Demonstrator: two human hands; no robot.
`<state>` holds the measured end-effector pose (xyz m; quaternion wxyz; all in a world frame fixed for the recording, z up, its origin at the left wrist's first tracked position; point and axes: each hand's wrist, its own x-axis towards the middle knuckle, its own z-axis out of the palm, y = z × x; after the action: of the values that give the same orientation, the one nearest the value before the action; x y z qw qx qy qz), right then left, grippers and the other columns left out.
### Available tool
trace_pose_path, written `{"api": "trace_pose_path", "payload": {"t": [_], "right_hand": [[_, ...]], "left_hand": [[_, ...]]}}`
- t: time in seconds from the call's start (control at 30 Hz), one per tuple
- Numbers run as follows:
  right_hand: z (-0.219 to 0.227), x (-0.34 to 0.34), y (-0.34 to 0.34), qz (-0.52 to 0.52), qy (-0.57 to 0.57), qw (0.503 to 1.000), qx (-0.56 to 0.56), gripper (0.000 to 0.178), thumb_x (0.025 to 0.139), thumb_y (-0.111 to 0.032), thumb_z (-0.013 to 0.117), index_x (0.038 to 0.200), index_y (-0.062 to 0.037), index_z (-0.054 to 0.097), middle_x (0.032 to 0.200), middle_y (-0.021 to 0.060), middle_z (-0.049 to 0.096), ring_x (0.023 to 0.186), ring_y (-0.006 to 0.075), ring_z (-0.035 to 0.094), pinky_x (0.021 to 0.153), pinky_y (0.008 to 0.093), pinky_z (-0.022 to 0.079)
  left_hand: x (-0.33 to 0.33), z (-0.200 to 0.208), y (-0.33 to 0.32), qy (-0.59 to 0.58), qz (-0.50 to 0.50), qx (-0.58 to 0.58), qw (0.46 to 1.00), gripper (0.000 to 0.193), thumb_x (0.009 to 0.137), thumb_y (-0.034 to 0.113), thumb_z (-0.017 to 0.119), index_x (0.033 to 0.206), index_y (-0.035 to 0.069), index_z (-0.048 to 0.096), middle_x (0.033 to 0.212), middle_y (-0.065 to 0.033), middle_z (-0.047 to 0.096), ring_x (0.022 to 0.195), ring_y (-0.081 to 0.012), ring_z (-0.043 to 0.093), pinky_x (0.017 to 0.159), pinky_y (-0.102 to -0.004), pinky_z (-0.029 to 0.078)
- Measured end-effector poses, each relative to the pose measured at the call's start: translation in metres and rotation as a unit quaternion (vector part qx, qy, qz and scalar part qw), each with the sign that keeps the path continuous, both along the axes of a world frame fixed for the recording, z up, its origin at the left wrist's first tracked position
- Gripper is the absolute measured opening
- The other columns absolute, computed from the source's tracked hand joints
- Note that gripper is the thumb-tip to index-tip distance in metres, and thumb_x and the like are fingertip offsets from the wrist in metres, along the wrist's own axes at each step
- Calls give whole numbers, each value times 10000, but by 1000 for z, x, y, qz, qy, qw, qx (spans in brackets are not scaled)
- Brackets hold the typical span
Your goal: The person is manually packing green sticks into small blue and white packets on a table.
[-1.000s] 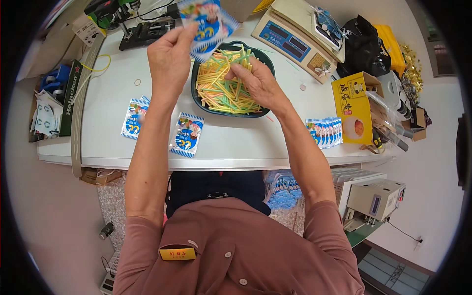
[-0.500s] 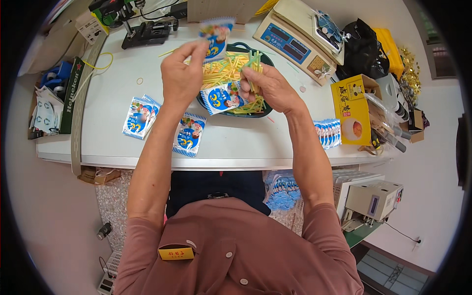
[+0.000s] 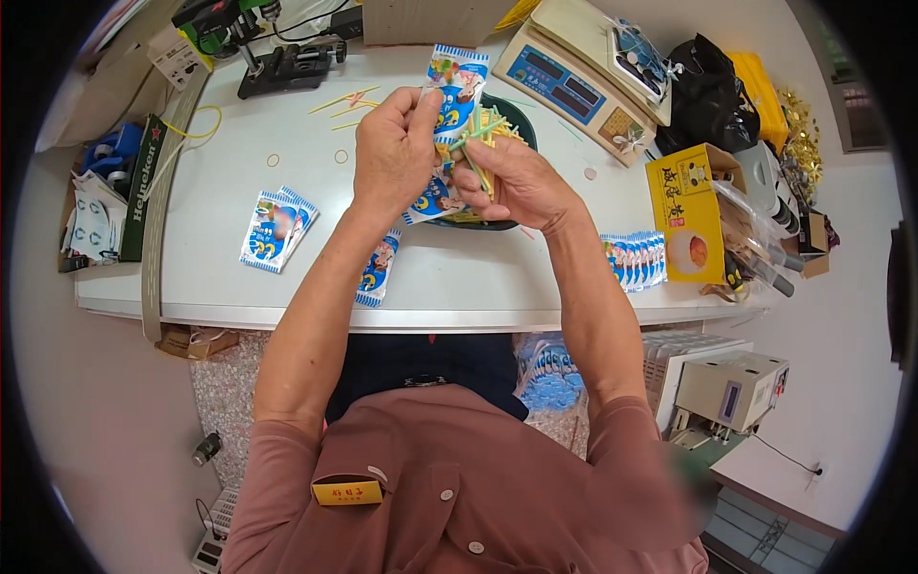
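Observation:
My left hand [image 3: 394,148] pinches an upright blue-and-white printed packet [image 3: 459,72] between thumb and fingers, over a dark green basket [image 3: 522,120]. Against the packet's lower part, my right hand [image 3: 524,182] is closed on a few thin yellow and green sticks [image 3: 481,129]. More such sticks fill the basket, largely covered by my hands. A second packet [image 3: 432,204] lies over the basket's near edge, partly behind my fingers. Another packet [image 3: 379,273] rests on the table beside my left forearm. Whether the held packet is unsealed cannot be made out.
Several packets [image 3: 274,230] lie fanned at left, and an overlapping row [image 3: 635,260] lies at right. Loose sticks [image 3: 352,99] and rubber bands [image 3: 341,156] are on the white table. A scale [image 3: 574,81], a yellow box [image 3: 681,215] and a small drill stand [image 3: 287,72] stand around.
My left hand has moved right and slightly down, bringing the packet against the sticks in my right hand. Loose sticks and a rubber band left of the basket have come into view.

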<state>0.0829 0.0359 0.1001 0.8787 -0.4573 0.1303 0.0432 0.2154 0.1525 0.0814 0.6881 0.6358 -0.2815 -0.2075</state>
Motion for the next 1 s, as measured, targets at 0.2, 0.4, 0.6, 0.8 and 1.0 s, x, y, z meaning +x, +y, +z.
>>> {"api": "trace_pose_path", "payload": {"t": [0.2,0.4,0.6,0.8,1.0], "right_hand": [[-13,8,1,-66,37,997,24,311,1031,-388,522,1008,-78,514,768,6,520,607,65,461,404,164,300],[-16,16,10,-161,35,986,34,283,1028,-363,535,1002,-82,513,790,9,508,582,62,429,410,176,301],[-17,20,13,-203,46,978,13,234,1024,-313,548,1003,-81,522,801,14,514,566,63,426,413,182,302],[-19,14,17,-317,-15,948,0,251,1019,-296,565,971,-52,525,840,33,520,636,72,460,426,185,318],[-6,-44,26,-357,-28,924,-138,309,1051,-327,481,953,-38,527,857,71,570,686,129,545,521,249,424]], "left_hand": [[-9,-3,-3,-127,53,21,990,223,985,211,606,954,-8,639,642,-97,608,559,-129,528,545,-300,447],[-11,-10,-2,-173,56,-23,983,197,995,195,592,985,3,634,692,-116,641,577,-156,575,558,-314,467],[-13,-7,1,-163,31,-14,986,209,1010,212,572,978,10,619,705,-112,648,592,-157,596,565,-311,477],[-8,-2,8,31,81,-62,994,247,1025,231,543,990,-4,608,793,-67,674,664,-109,656,550,-259,518],[-6,5,58,130,107,-104,980,271,1039,258,507,1017,10,615,898,-72,692,718,-124,684,544,-238,551]]}}
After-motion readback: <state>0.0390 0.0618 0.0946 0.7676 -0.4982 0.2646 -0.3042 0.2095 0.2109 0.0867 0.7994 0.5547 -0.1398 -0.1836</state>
